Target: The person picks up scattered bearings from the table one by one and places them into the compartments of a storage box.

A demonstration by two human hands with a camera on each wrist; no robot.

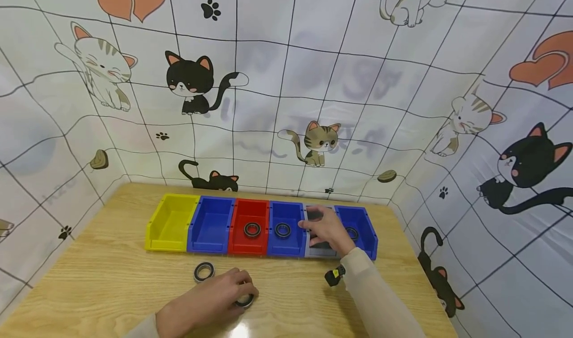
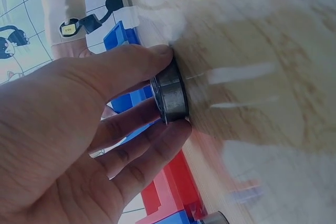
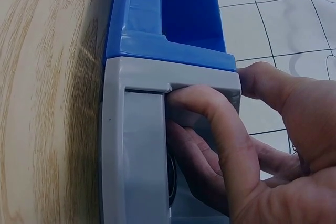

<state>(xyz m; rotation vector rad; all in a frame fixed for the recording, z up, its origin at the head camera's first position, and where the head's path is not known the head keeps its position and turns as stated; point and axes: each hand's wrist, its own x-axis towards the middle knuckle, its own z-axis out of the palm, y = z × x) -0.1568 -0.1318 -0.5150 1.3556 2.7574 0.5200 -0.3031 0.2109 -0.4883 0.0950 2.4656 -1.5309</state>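
Observation:
My left hand (image 1: 212,295) grips a ball bearing (image 2: 174,95) by its rim, thumb on one side and fingers on the other, with the bearing low over the wooden table. Just beyond that hand, another bearing (image 1: 197,273) lies flat. At the grey bin (image 3: 144,145), my right hand (image 1: 329,231) reaches in with bent fingers, its thumb over the wall shared with the neighbouring blue bin (image 3: 139,22). A dark ring edge (image 3: 171,182) shows inside the grey bin below the fingers, mostly hidden by the front wall; nothing shows pinched in that hand.
Several joined bins line the table's back: yellow (image 1: 166,246), blue (image 1: 208,247), red (image 1: 248,249), blue, grey and blue (image 1: 372,243). Single bearings lie in the red bin, the blue bin beside it and the far-right blue bin. A cat-patterned curtain (image 1: 264,94) surrounds the table.

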